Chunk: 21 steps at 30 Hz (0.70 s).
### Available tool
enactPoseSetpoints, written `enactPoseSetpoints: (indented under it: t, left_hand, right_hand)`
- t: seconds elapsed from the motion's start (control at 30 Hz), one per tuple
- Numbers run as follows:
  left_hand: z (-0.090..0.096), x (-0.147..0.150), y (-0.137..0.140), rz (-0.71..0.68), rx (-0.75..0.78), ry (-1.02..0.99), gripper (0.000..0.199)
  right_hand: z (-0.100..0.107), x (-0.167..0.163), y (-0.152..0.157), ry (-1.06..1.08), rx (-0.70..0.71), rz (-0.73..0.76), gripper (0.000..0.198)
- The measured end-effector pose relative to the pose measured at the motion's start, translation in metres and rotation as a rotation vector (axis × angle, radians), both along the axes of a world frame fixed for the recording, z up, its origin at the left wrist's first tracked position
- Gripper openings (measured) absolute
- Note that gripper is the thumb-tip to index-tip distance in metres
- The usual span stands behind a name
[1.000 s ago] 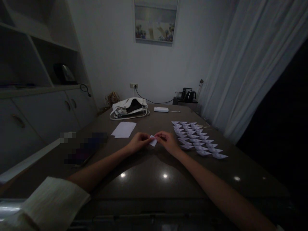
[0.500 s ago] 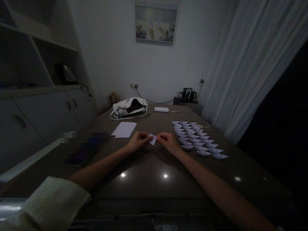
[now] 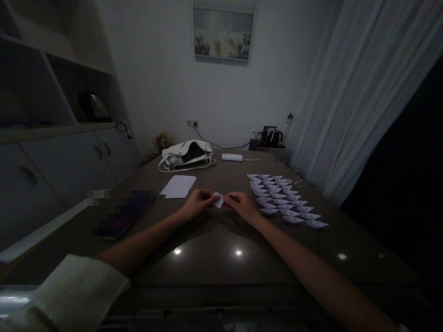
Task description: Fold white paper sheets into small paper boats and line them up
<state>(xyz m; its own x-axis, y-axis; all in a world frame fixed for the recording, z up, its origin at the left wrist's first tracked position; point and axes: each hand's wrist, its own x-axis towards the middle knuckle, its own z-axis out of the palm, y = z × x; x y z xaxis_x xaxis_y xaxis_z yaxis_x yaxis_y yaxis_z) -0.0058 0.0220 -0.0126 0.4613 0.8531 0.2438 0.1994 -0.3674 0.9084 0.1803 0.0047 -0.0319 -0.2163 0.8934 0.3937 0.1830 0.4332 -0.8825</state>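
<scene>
Both forearms reach forward and angle inward, the left arm (image 3: 148,235) from the lower left, the right arm (image 3: 304,260) from the lower right. The left hand (image 3: 197,204) and right hand (image 3: 242,206) nearly meet, fingertips facing. Each has its thumb and fingers drawn together in a pinch, the other fingers curled.

sm. wht paper pc. (image 3: 218,201), approx. diamond-shaped, is held w/ 1 corner pointing nearside, btwn l. hand (image 3: 200,203) & r. hand (image 3: 241,205), at fingertips.
</scene>
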Motion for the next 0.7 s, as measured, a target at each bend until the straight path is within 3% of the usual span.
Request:
enactPoseSetpoints:
  t: [0.27, 0.43, 0.7]
  left_hand:
    - [0.0015, 0.0007, -0.0018, -0.008, -0.008, 0.022, 0.047]
    - [-0.0045, -0.0021, 0.005, -0.022, -0.012, 0.073, 0.052]
    - [-0.0012, -0.002, 0.0031, 0.036, 0.093, 0.128, 0.049]
  right_hand:
    - [0.0034, 0.0011, -0.0005, 0.025, -0.002, 0.037, 0.025]
    - [0.0041, 0.0039, 0.0018, 0.053, 0.011, -0.017, 0.023]
    - [0.0056, 0.002, 0.0017, 0.065, 0.001, -0.053, 0.019]
